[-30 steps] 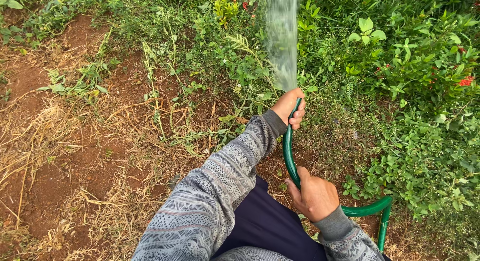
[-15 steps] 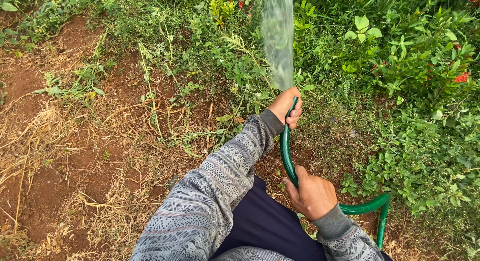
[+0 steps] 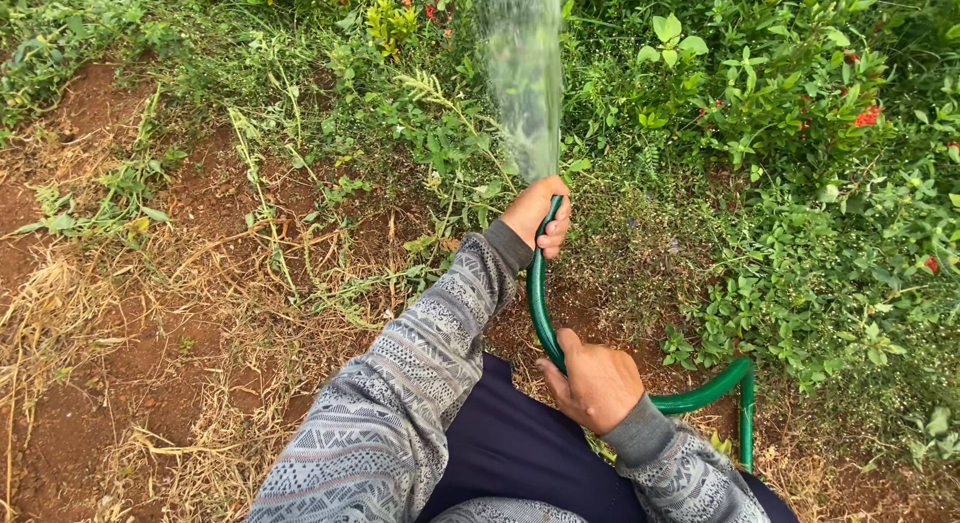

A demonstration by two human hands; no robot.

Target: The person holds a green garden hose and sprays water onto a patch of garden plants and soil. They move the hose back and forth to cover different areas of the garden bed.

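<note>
hose (image 3: 540, 313), green: clamped in both my hands, left hand (image 3: 540, 215) at its tip, right hand (image 3: 597, 383) lower down. water spray (image 3: 525, 73) runs onto the green plants (image 3: 780, 133); red soil (image 3: 110, 383) at left looks dry, unwatered.

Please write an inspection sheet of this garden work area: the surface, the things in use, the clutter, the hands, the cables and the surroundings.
Surface: red-brown soil with dry grass.
Things in use: green hose; water spray leaves its end.
Clutter: nothing seen.
Hands: left hand grips the hose end; right hand grips the hose lower down.
Cables: nothing seen; the hose loops at the right.
Surroundings: green shrubs with red flowers, weeds.
</note>
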